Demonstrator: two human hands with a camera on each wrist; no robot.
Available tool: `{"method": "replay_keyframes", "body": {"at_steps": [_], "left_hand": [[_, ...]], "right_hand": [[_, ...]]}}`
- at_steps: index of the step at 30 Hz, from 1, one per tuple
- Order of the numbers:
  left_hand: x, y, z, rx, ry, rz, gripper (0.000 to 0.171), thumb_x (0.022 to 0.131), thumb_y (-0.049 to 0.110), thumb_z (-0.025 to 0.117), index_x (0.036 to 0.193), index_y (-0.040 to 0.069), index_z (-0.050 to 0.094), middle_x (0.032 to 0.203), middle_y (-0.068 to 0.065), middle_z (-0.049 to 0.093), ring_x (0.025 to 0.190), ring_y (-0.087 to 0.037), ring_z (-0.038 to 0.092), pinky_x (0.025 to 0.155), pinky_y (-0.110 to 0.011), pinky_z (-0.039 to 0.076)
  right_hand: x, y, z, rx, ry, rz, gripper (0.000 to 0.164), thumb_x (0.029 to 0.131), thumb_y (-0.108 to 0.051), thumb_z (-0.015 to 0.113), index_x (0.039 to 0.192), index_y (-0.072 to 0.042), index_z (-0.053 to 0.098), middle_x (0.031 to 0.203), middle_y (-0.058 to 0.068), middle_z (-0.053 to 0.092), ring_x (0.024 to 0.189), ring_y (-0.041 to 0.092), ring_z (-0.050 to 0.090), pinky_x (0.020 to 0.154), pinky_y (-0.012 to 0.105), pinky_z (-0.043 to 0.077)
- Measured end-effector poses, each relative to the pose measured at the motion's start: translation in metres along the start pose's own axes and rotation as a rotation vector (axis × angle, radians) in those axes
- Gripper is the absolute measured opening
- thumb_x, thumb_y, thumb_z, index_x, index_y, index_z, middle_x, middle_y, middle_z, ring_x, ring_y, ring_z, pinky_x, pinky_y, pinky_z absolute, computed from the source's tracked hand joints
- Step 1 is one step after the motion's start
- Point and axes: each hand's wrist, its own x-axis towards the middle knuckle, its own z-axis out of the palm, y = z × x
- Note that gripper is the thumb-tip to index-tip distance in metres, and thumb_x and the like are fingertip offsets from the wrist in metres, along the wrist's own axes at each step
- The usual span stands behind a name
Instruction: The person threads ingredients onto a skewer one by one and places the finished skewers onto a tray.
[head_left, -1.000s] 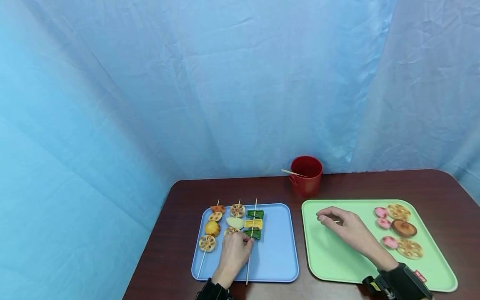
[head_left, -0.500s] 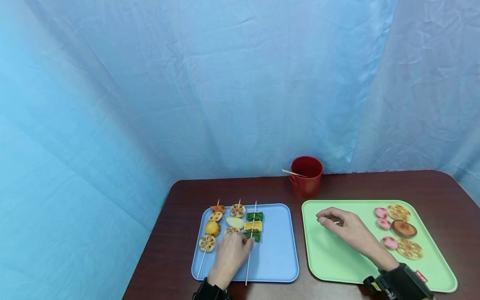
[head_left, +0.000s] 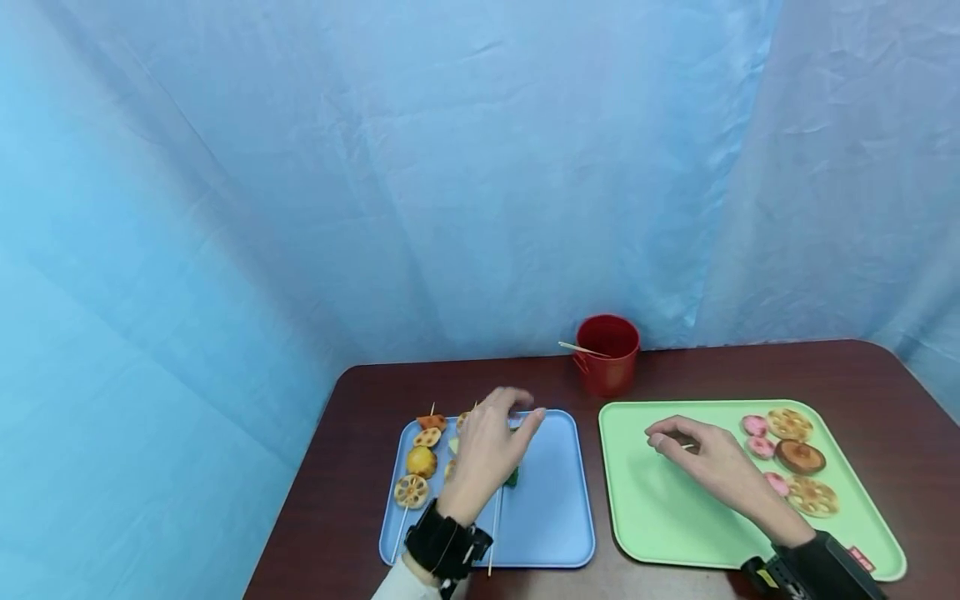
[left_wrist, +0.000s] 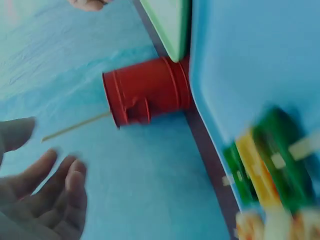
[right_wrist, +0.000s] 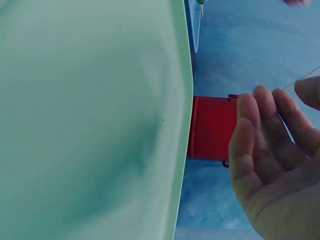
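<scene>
My left hand is over the blue tray, its fingers spread from the thumb and holding nothing. Beneath it lies a skewer of green and yellow pieces, mostly hidden in the head view. A second skewer is largely covered by the hand as well. Farther left, a skewer with lotus root slices and a yellow ball lies in full sight. My right hand hovers above the green tray, fingers loosely bent, with nothing in them. Behind the trays stands a red cup with a wooden stick leaning out.
On the green tray's right side lie several pink pieces, a brown round mushroom-like piece and lotus root slices. A blue curtain hangs behind the dark table.
My left hand has let go of the skewer with the green and yellow pieces and moved up and right toward the cup. My right hand stays nearly in place over the green tray.
</scene>
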Motion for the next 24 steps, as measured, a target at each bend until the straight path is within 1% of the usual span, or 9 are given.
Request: {"method": "replay_keyframes", "body": {"at_steps": [2, 4, 7, 9, 11, 15, 19, 24], "left_hand": [[0.012, 0.006, 0.006, -0.119, 0.030, -0.003, 0.035, 0.101, 0.038, 0.068, 0.123, 0.010, 0.068, 0.113, -0.004, 0.067, 0.095, -0.018, 0.065, 0.077, -0.032, 0.054], [0.024, 0.011, 0.012, -0.224, 0.055, -0.030, 0.039, 0.101, 0.037, 0.069, 0.128, 0.009, 0.064, 0.118, -0.004, 0.065, 0.100, -0.020, 0.065, 0.080, -0.032, 0.055], [0.041, 0.016, 0.022, -0.354, 0.085, -0.086, 0.038, 0.100, 0.033, 0.071, 0.128, 0.010, 0.063, 0.120, -0.004, 0.065, 0.098, -0.016, 0.066, 0.080, -0.029, 0.055], [0.051, 0.019, 0.029, -0.406, 0.101, -0.120, 0.035, 0.098, 0.031, 0.072, 0.126, 0.011, 0.064, 0.118, -0.003, 0.067, 0.095, -0.012, 0.067, 0.080, -0.028, 0.054], [0.059, 0.022, 0.035, -0.431, 0.118, -0.145, 0.032, 0.098, 0.031, 0.073, 0.122, 0.012, 0.065, 0.113, -0.002, 0.069, 0.091, -0.009, 0.068, 0.079, -0.028, 0.054], [0.070, 0.026, 0.046, -0.440, 0.158, -0.184, 0.028, 0.096, 0.033, 0.075, 0.113, 0.011, 0.068, 0.101, 0.002, 0.071, 0.087, -0.010, 0.069, 0.076, -0.028, 0.054], [0.074, 0.027, 0.052, -0.456, 0.199, -0.214, 0.023, 0.095, 0.034, 0.076, 0.105, 0.014, 0.070, 0.093, 0.005, 0.073, 0.084, -0.012, 0.070, 0.073, -0.028, 0.054], [0.077, 0.027, 0.056, -0.456, 0.255, -0.219, 0.016, 0.095, 0.032, 0.077, 0.098, 0.016, 0.075, 0.089, 0.006, 0.074, 0.079, -0.008, 0.068, 0.070, -0.027, 0.053]], "right_hand": [[-0.001, 0.000, -0.001, 0.011, 0.019, 0.008, 0.023, 0.105, -0.029, 0.064, 0.113, -0.011, 0.075, 0.102, 0.001, 0.076, 0.089, 0.011, 0.070, 0.076, 0.028, 0.056], [-0.002, 0.000, -0.001, 0.034, 0.037, 0.020, 0.024, 0.105, -0.029, 0.063, 0.112, -0.010, 0.075, 0.100, 0.003, 0.076, 0.088, 0.016, 0.071, 0.075, 0.028, 0.056], [-0.004, -0.001, -0.001, 0.062, 0.044, 0.035, 0.024, 0.106, -0.028, 0.062, 0.110, -0.008, 0.074, 0.098, 0.006, 0.076, 0.087, 0.020, 0.072, 0.074, 0.027, 0.056], [-0.005, -0.001, -0.001, 0.071, 0.045, 0.041, 0.025, 0.106, -0.028, 0.061, 0.110, -0.007, 0.074, 0.098, 0.007, 0.075, 0.087, 0.021, 0.072, 0.073, 0.027, 0.056], [-0.005, -0.001, -0.001, 0.074, 0.044, 0.043, 0.025, 0.106, -0.028, 0.061, 0.110, -0.007, 0.074, 0.098, 0.007, 0.075, 0.087, 0.021, 0.072, 0.073, 0.027, 0.056], [-0.006, 0.000, 0.001, 0.074, 0.047, 0.024, 0.023, 0.106, -0.026, 0.061, 0.109, -0.007, 0.074, 0.098, 0.006, 0.075, 0.086, 0.020, 0.072, 0.074, 0.027, 0.056], [-0.004, 0.000, 0.002, 0.083, 0.054, 0.005, 0.020, 0.106, -0.023, 0.062, 0.109, -0.008, 0.074, 0.097, 0.005, 0.075, 0.085, 0.017, 0.072, 0.074, 0.026, 0.056], [-0.003, 0.000, 0.002, 0.097, 0.052, -0.002, 0.018, 0.105, -0.020, 0.063, 0.110, -0.008, 0.074, 0.097, 0.002, 0.075, 0.086, 0.012, 0.071, 0.073, 0.026, 0.056]]}}
